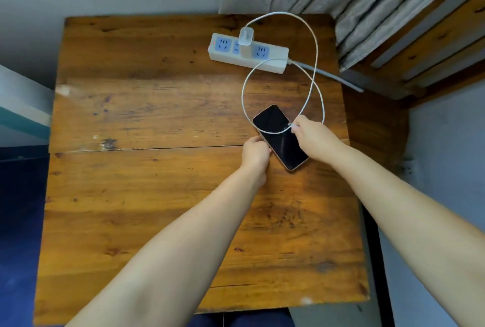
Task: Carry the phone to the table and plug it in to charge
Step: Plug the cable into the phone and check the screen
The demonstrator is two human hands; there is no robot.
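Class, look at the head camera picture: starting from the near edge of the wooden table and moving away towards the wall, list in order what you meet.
Left hand → phone → white cable's plug end, pinched in the right hand → cable loop → power strip → white charger plugged into it.

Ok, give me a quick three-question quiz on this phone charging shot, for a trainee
1. True or false: the white cable is already plugged into the phone.
2. Which hand pinches the cable's connector? A) left hand B) right hand C) neither
3. Fill in: the white charger sits in the ___ on the wooden table.

Key:
1. False; the connector is held above the dark screen.
2. B; the left hand steadies the phone's edge.
3. Power strip.
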